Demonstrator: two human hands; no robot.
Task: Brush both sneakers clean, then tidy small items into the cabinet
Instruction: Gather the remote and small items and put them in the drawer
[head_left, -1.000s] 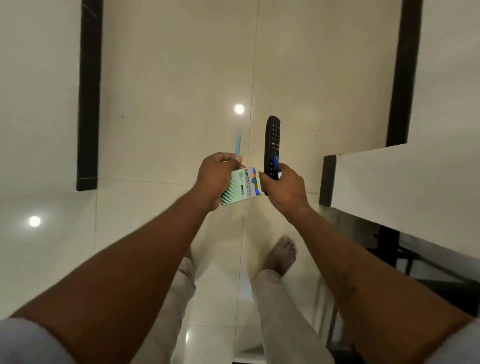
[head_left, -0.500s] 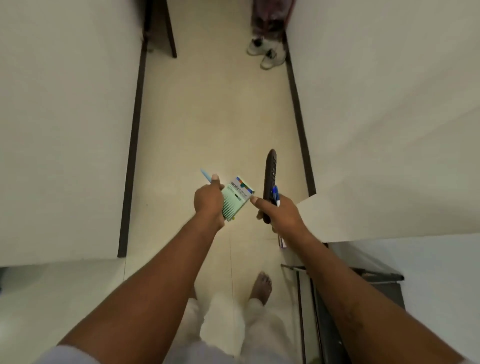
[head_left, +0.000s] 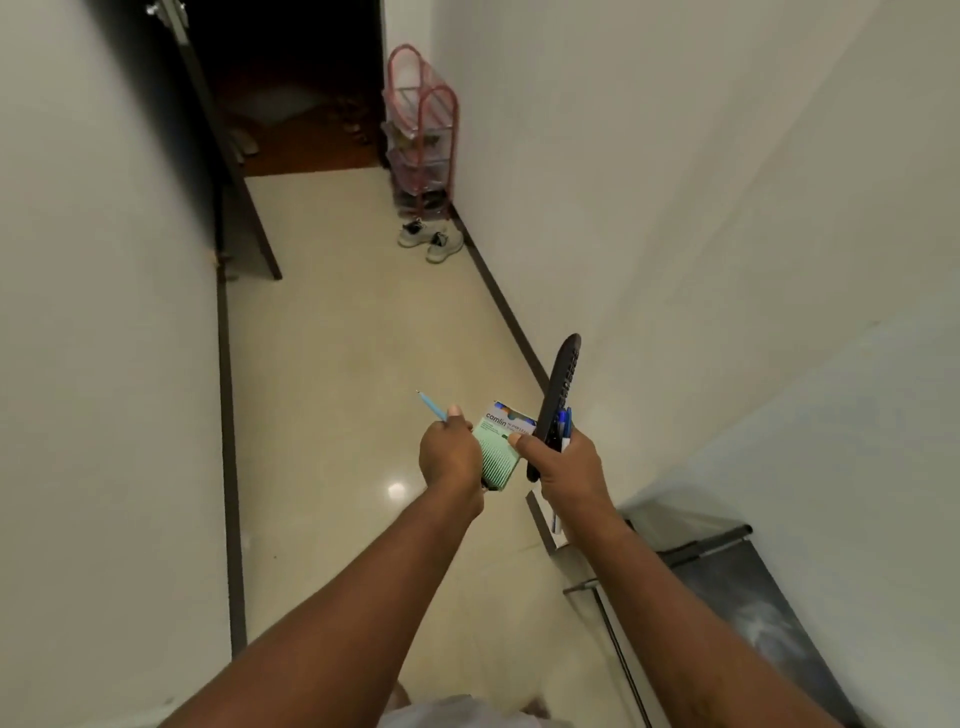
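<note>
Both hands are raised in front of the body, close together just below the middle of the view, over a pale glossy floor (head_left: 332, 364). The left hand (head_left: 449, 457) has a tight grip on a green box (head_left: 498, 449) marked "camlin", its fingers wrapped round the box's left side. The same hand pinches a light blue pen (head_left: 432, 406) whose tip sticks out toward 10 o'clock. Just beside it at 3 o'clock, the right hand (head_left: 566, 475) is curled firmly round the lower end of a black remote (head_left: 560, 384), which stands up out of the fist and leans toward 1 o'clock. A few dark blue pens (head_left: 565, 423) are held in the same fist, against the remote's right side. The box's top corner meets the remote's edge, but whether they touch cannot be told. The sneakers (head_left: 430, 239), a pale pair, sit side by side on the floor well away at 11 o'clock from the hands, close to the right wall's dark skirting (head_left: 511, 317). Just beyond them at 12 o'clock a pink rack (head_left: 422, 130) with shelves stands against the same wall. A dark door (head_left: 228, 171) hangs open at the view's 10 o'clock, with a dim room behind it. At 4 o'clock from the right hand lies a dark surface (head_left: 753, 608), shiny, with a metal rail along its near edge.
</note>
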